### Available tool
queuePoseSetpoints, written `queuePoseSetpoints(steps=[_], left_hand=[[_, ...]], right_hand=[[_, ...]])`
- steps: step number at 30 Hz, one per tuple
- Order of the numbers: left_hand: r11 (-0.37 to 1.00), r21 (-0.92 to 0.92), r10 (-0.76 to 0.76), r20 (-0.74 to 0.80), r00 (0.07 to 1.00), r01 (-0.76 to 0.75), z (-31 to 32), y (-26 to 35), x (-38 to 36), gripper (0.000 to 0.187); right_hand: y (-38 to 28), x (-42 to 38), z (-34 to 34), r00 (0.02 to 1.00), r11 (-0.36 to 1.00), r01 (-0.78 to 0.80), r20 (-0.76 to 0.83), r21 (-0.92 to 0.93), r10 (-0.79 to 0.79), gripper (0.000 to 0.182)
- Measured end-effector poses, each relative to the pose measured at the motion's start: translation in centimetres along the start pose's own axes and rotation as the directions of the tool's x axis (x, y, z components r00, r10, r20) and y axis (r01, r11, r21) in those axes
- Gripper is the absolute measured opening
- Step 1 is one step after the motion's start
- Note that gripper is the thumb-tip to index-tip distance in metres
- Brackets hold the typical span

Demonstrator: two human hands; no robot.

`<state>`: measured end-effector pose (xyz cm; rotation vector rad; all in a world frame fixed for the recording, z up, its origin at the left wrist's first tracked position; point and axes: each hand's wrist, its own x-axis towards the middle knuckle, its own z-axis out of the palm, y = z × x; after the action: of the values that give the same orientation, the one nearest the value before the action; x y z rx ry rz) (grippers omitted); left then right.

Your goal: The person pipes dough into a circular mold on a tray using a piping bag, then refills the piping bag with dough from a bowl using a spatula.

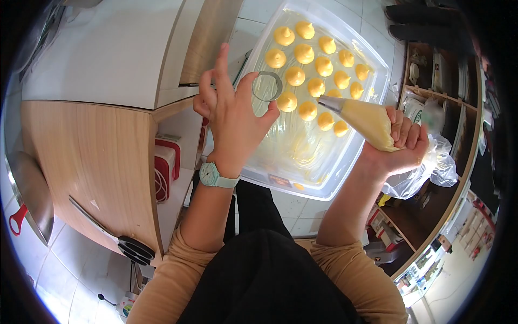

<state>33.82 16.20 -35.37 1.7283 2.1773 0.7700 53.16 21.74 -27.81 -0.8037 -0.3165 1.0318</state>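
My left hand point(234, 113) pinches a thin metal ring cutter point(279, 85) between thumb and forefinger, the other fingers raised. It is over the left side of a clear plastic tray point(294, 154) lined with shiny film. Rows of pointed yellow piped mounds point(295, 76) cover the tray's far and middle parts. My right hand point(402, 141) grips a piping bag point(369, 120) full of yellow mixture. The bag's metal nozzle point(330, 103) points left, close above the mounds, and hides part of one.
At left stands a wooden cabinet point(89, 167) with black-handled scissors point(135, 249) at its near edge and a red-and-white box point(168, 156) on its shelf. On the right are wooden shelves point(440, 94) and a crumpled plastic bag point(443, 162). White tiles point(294, 205) floor the room.
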Motion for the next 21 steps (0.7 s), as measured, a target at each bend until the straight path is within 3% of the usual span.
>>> queuePoseSetpoints(steps=[10,21], left_hand=[[0.986,0.161,0.017,0.085,0.996,-0.031,0.67,0.24,0.29,0.044],[0.987,0.157,-0.038,0.121,0.992,0.019,0.97,0.21,0.5,0.042]], right_hand=[[0.15,0.13,-0.95,0.999,0.999,-0.018,0.032,-0.028,0.018,0.042],[0.47,-0.22,-0.58,0.999,0.998,-0.019,0.036,-0.059,0.021,0.043]])
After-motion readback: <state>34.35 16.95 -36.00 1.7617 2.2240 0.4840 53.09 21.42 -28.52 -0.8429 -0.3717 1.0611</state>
